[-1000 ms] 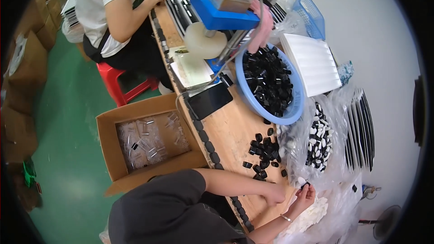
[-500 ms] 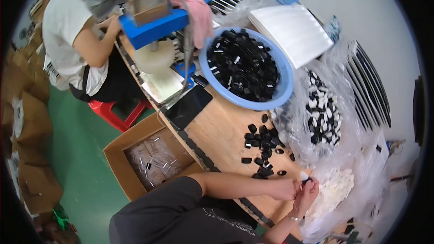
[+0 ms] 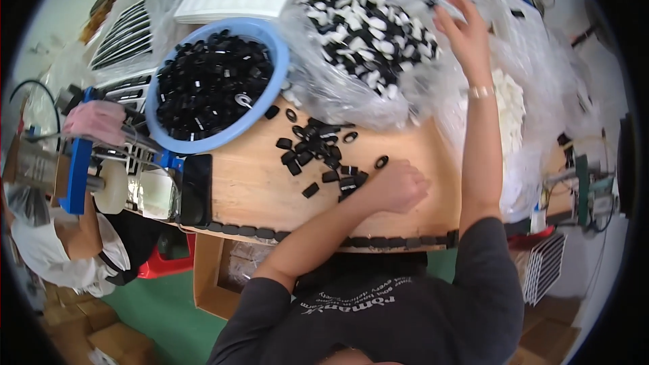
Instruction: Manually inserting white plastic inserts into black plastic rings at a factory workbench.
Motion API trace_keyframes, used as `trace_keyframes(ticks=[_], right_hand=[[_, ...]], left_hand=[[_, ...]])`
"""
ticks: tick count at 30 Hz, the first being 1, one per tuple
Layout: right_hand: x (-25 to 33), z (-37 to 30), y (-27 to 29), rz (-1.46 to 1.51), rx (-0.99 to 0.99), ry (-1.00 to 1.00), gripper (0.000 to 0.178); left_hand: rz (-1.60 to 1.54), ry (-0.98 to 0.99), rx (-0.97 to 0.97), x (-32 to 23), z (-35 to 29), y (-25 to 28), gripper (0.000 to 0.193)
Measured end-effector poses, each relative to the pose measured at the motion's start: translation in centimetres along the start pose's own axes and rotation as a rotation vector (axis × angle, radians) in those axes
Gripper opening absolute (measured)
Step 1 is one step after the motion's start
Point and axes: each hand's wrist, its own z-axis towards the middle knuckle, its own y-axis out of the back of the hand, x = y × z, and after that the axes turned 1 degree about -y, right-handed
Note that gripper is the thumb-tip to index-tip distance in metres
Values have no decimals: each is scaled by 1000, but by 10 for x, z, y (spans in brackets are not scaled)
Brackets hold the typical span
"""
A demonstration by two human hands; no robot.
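Observation:
My left hand [image 3: 403, 188] is curled closed above the wooden table, just right of a loose group of small black ring-shaped parts [image 3: 311, 145]. Whatever it may hold is hidden by the fingers. My right hand [image 3: 465, 34], a band at its wrist, is raised with fingers apart over the right edge of a clear plastic bag [image 3: 405, 111]. Black and white assembled pieces [image 3: 368, 34] fill that bag. A small dark thing shows by the right fingertips, apart from them as far as I can see. Under my right forearm lies a heap of white pieces [image 3: 512, 108] on plastic.
A blue basin [image 3: 284, 61] full of black parts stands left of the bag. A black phone-like slab [image 3: 196, 189] lies by a bench press with a blue frame [image 3: 76, 176]. Nearby sits another person [image 3: 61, 250]. Below the table edge is a cardboard box [image 3: 206, 274].
The view has swung, and my two hands have come apart. My right hand has gone out over the bag and opened; the piece between both hands no longer shows. My left stays low.

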Motion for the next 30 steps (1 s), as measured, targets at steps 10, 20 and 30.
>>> trace_keyframes(ticks=[10,20,30], right_hand=[[-58,-102,56,28,161,-146,19],[-96,-150,116,55,-234,-130,12],[-130,-152,152,-365,-235,-296,13]], left_hand=[[99,238,107,20,-10,13,16],[744,688,34,35,-22,62,20],[875,775,177,42,-30,53,18]])
